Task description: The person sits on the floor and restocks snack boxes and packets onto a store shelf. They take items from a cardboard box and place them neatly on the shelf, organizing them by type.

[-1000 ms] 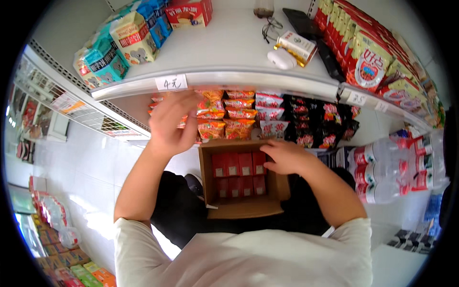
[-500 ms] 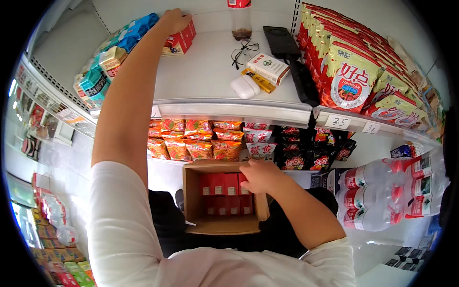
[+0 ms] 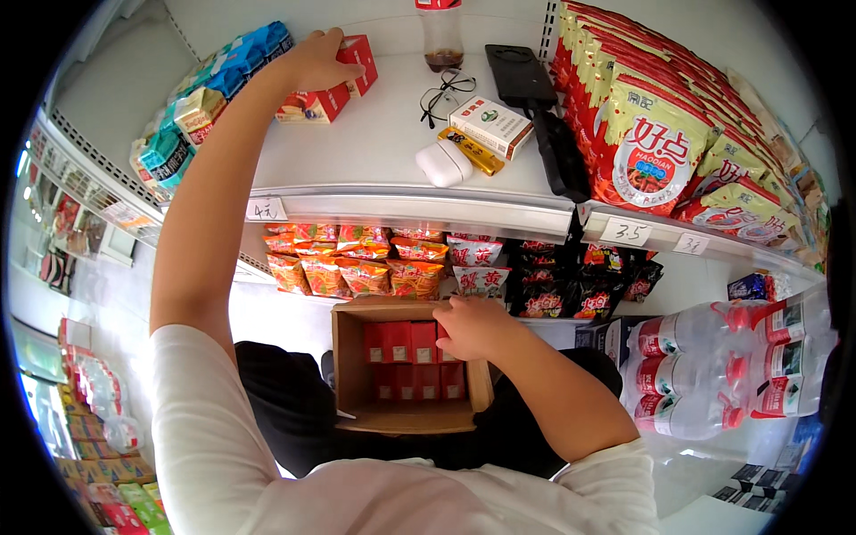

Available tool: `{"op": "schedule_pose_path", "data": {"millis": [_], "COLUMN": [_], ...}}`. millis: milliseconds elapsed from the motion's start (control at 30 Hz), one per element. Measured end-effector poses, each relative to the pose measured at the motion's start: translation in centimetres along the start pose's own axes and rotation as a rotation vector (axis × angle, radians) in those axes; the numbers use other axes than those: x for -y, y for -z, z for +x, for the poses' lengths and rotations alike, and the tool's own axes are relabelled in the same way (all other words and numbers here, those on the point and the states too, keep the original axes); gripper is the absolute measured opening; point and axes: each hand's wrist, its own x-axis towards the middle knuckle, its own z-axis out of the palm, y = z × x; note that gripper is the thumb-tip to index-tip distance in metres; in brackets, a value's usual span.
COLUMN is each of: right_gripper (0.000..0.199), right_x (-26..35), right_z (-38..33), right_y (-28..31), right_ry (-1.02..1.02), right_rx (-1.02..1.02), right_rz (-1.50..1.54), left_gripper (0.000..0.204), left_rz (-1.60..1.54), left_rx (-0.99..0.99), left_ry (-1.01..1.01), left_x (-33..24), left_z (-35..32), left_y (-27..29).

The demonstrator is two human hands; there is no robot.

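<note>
On the upper shelf, my left hand (image 3: 314,62) reaches over two red boxes, thumb and fingers apart. The front red box (image 3: 314,106) lies below the palm. Its neighbour, the back red box (image 3: 361,59), stands beside the thumb and fingertips. In front of my body is an open cardboard box (image 3: 406,419) holding several small red boxes (image 3: 400,342) in two rows. My right hand (image 3: 473,328) is closed over its far right rim, with the fingertips inside near the red boxes.
Blue and teal snack packs (image 3: 234,67) line the shelf's left side; red-and-cream bags (image 3: 651,143) fill the right. Between them are glasses (image 3: 439,102), a white earphone case (image 3: 443,163), a carton (image 3: 490,125) and a bottle (image 3: 440,40). Bottled drinks (image 3: 678,361) stand lower right.
My left hand has drawn back slightly, and its thumb has spread. The front red box shows nearer the shelf edge; the back one sits farther right. My right hand stays on the cardboard box.
</note>
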Motion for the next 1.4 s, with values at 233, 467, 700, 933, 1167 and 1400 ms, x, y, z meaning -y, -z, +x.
{"op": "schedule_pose_path", "data": {"millis": [233,467,700,933,1167,1400], "right_gripper": [0.045,0.043,0.046,0.044,0.043,0.042], "right_x": [-0.3,-1.5,-1.6,0.7,0.4,1.2], "right_z": [1.2,1.7,2.0,0.7,-0.6,-0.6], "right_y": [-0.7,-0.9,-0.9,-1.0,-0.8,-0.7], "right_ry": [-0.032,-0.004,0.007,0.004,-0.081,-0.087], "right_rx": [0.045,0.034,0.053,0.019,0.069,0.042], "right_rz": [-0.016,0.029,-0.037,-0.012,-0.008,-0.014], "left_gripper": [0.097,0.087,0.091,0.095,0.088,0.096], "left_rz": [-0.057,-0.237,-0.247,-0.156,-0.642,-0.428], "left_rx": [0.091,0.068,-0.039,-0.327,0.346,0.836], "left_ry": [0.184,0.035,-0.162,-0.508,-0.853,-0.794], "left_x": [0.0,-0.3,-0.8,-2.3,-7.9,-10.0], "left_z": [0.6,-3.2,-11.8,-25.5,-33.1,-35.6], "left_y": [0.9,1.6,6.9,10.7,-1.5,-19.5]}}
